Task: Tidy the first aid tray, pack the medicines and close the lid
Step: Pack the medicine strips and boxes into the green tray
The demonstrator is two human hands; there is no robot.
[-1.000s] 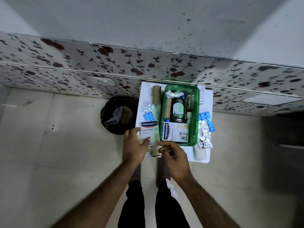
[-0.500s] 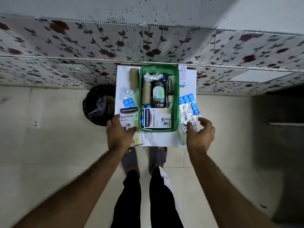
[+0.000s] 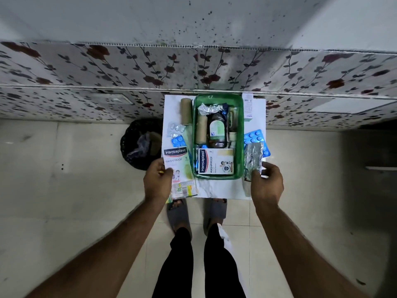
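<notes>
A green tray [image 3: 241,134] stands on a small white table [image 3: 217,188]. Inside lie a brown bottle [image 3: 217,132], a bandage roll [image 3: 201,131], crumpled foil and a Hansaplast box [image 3: 216,161]. My left hand [image 3: 158,181] grips the near edge of a second Hansaplast box [image 3: 176,161] that lies left of the tray. Right of the tray, my right hand [image 3: 266,182] pinches the near end of a silver foil strip [image 3: 253,158]. A blue blister pack [image 3: 255,136] lies under the strip.
Left of the tray lie another bandage roll [image 3: 185,111], a clear blister [image 3: 176,128] and a small blue blister [image 3: 178,141]. A white carton [image 3: 248,106] sits at the back right. A black bin [image 3: 140,144] stands on the floor left of the table. A flowered wall panel is behind.
My right hand went from beside my left hand at the table's front to the right side and took the foil strip. My left hand stayed on the Hansaplast box.
</notes>
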